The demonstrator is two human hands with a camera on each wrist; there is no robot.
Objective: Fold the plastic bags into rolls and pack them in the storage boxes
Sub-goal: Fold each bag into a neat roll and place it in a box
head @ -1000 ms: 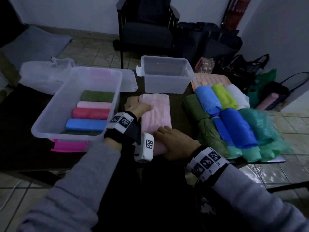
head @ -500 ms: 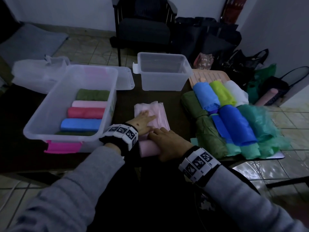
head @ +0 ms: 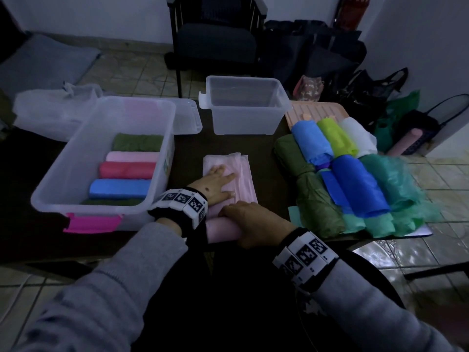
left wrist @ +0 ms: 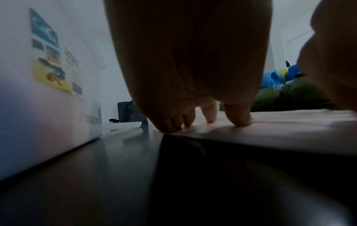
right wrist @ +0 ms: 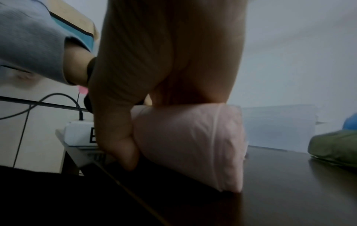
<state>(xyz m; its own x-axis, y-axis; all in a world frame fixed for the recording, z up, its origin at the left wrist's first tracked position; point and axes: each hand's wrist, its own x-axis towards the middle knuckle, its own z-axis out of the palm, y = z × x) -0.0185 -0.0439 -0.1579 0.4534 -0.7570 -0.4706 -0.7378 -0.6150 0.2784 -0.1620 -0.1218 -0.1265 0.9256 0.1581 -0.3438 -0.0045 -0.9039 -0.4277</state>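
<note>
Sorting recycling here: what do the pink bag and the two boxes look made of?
Pink bag: thin, matte plastic film, judging by its soft creases and layered edges. Left box and far box: rigid translucent plastic, slightly frosted; the rolls show through the left box's wall. Exact plastic type can't be told.
</note>
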